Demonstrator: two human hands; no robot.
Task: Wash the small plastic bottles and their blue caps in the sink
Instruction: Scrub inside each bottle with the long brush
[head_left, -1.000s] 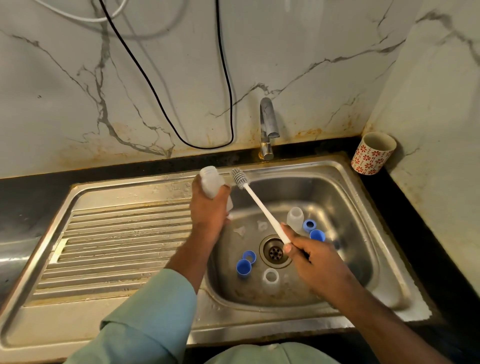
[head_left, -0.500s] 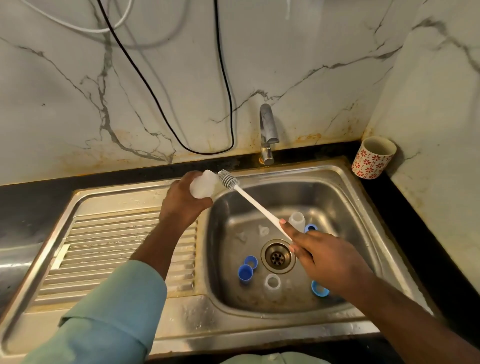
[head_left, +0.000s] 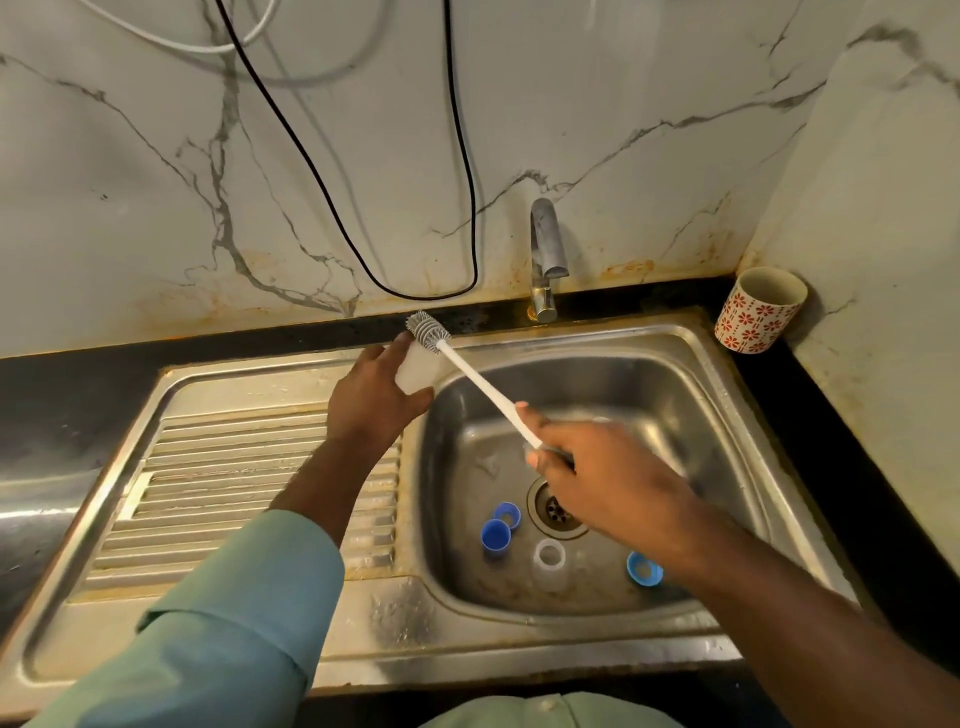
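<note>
At the centre of the frame, over the back left rim of the sink (head_left: 717, 358), the left hand (head_left: 371, 397) grips a small translucent plastic bottle (head_left: 418, 370), fingers curled round its body with the thumb below it. The right hand (head_left: 597, 467) sits right of centre above the basin, its fingers pinched on the lower end of a white bottle brush (head_left: 480, 387); the handle slants up and left, and the grey bristle head lies against the top of the held bottle, just above the left fingertips.

In the lower middle of the frame, on the basin floor, two blue caps (head_left: 500, 529) lie touching each other left of the drain (head_left: 556, 512). A second bottle (head_left: 549, 557) stands below the drain with its open mouth up, and a third blue cap (head_left: 644, 569) lies to its right, partly behind the right forearm.

The tap (head_left: 545, 254) rises at the upper centre against the marble wall, where a black cable (head_left: 462, 156) loops down. At the right edge a cup (head_left: 758, 309) with a red flower pattern stands on the dark counter. The ribbed drainboard (head_left: 234, 478) fills the left side beneath the green sleeve (head_left: 234, 623).

No brand, label or writing can be read on the bottles, caps, brush or cup.
</note>
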